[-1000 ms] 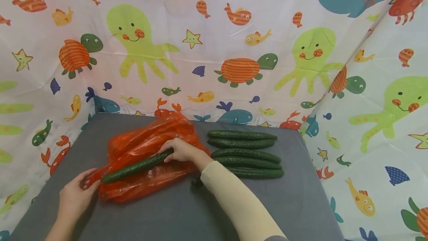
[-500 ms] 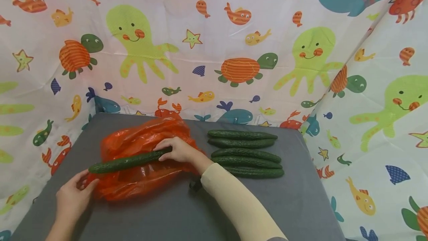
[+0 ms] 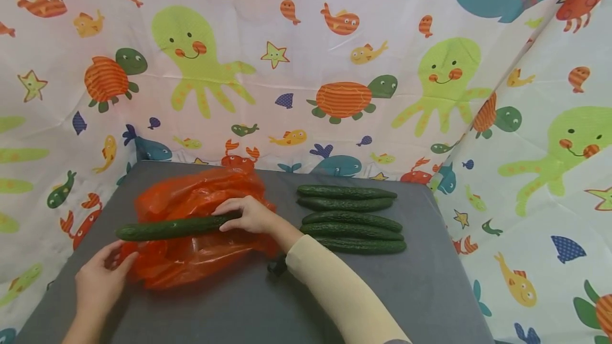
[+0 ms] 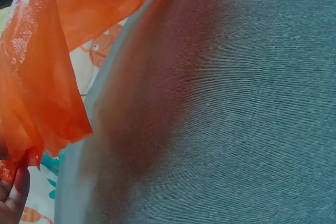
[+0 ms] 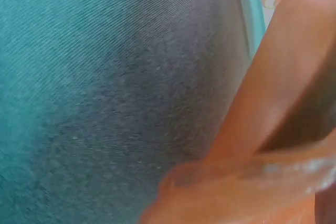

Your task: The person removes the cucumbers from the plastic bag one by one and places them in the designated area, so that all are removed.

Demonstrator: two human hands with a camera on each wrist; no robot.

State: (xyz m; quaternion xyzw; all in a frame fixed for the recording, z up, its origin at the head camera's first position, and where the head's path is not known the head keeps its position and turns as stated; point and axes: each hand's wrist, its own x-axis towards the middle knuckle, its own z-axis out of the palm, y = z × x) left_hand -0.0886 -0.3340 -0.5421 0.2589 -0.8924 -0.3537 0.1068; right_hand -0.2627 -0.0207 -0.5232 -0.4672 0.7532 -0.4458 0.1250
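Note:
A long dark green cucumber (image 3: 162,229) lies nearly level across an orange plastic bag (image 3: 201,256) in the head view. My right hand (image 3: 251,215) grips its right end, fingers over the top and thumb below. The cucumber's left end sticks out past the bag, just above the fingers of my left hand (image 3: 99,282). That hand pinches the bag's left edge; in the left wrist view its fingertips (image 4: 20,187) show on the gathered plastic. The right wrist view has blurred bag film (image 5: 252,187) across its lower right.
Several cucumbers (image 3: 354,231) lie side by side to the right, in two groups, on the grey table (image 3: 397,296). A small dark object (image 3: 276,267) shows beside my right forearm. A cloth curtain (image 3: 306,57) printed with sea animals surrounds the table's back and sides.
The cucumber has shifted left, its left end rising until it lies nearly level. Both hands have drifted slightly left, and the orange bag has moved left with them.

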